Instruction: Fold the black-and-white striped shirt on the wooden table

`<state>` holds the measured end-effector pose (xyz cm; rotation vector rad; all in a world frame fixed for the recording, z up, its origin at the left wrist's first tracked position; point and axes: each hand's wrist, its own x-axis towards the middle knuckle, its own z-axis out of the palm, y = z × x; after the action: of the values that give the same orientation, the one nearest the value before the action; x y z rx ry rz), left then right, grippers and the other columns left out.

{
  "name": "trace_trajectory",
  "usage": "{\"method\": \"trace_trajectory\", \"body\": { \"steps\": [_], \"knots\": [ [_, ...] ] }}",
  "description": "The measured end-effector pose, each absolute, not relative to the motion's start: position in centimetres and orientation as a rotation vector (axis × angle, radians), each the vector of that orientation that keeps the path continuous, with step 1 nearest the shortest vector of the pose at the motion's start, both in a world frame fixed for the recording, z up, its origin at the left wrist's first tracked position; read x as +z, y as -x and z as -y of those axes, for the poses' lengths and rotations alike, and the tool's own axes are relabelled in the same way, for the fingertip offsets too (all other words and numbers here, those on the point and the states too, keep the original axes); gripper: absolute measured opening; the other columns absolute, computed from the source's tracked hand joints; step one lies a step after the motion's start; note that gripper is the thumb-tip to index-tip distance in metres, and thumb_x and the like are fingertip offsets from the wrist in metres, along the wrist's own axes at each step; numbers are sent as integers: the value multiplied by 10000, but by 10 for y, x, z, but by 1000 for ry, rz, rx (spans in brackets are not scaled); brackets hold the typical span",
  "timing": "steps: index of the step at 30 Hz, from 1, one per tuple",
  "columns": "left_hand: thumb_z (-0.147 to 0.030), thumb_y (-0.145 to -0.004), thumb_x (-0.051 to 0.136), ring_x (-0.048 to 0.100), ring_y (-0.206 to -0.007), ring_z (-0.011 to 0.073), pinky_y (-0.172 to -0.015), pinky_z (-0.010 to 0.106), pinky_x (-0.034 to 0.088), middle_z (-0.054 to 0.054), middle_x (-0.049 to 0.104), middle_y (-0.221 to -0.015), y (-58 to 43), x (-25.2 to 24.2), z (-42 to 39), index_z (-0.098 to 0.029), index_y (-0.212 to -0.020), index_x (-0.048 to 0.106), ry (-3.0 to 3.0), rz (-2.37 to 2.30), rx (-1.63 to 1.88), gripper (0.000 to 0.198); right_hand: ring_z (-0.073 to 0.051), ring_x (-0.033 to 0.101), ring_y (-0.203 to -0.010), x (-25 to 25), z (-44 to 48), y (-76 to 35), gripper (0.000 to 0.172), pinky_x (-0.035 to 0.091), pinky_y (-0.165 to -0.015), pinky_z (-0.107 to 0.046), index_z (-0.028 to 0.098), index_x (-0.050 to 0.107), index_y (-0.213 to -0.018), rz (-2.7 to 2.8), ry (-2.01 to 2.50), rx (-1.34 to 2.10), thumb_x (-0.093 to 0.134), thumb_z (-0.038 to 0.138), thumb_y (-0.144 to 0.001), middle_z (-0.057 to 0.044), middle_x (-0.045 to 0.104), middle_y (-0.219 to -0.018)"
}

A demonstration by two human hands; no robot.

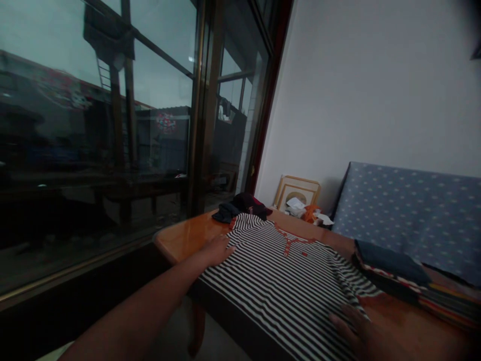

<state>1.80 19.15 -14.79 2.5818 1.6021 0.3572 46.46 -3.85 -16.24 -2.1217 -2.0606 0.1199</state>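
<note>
A black-and-white striped T-shirt (pixel 270 271) with orange trim at its neck and sleeves is spread out on the wooden table (pixel 184 235). Its dark lower part hangs over the near table edge. My left hand (pixel 218 250) lies flat on the shirt's left side, below the left sleeve, fingers stretched out. Over at the right side, my right hand (pixel 353 326) rests on the stripes near the other sleeve with its fingers apart; it is dim and a little blurred. Neither hand grips the fabric.
Dark crumpled clothes (pixel 248 204) lie at the far left table corner. A stack of folded clothes (pixel 394 263) sits on the right. Behind the table are a folding chair (pixel 298 188), a heap of white and orange items (pixel 310 213) and a blue star-patterned cover (pixel 413 210). Glass windows (pixel 161 125) flank the left.
</note>
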Motion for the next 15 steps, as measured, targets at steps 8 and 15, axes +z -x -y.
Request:
{"method": "trace_trajectory", "body": {
  "steps": [8,15],
  "knots": [
    [-486,-1019,247,338,-1465,298,-1195,488,238,161,441,-1540,-57,-145,-221,-160,-1418,478,-2639,-1571,375,565,-324,626,-1215,-152,-24,-465,618,486,-1031,-452,170,685,-1216,1830,2027,39,304,553,-916,-162,687,-1264],
    [-590,-971,340,276,-1494,318,-1208,490,203,177,338,-1600,-53,-159,-225,-148,-1510,372,-2565,-1595,259,698,-345,459,-1394,-203,-26,-485,488,353,-1172,-512,241,753,-1089,2145,1952,109,506,487,-748,-96,635,-1365]
  ]
}}
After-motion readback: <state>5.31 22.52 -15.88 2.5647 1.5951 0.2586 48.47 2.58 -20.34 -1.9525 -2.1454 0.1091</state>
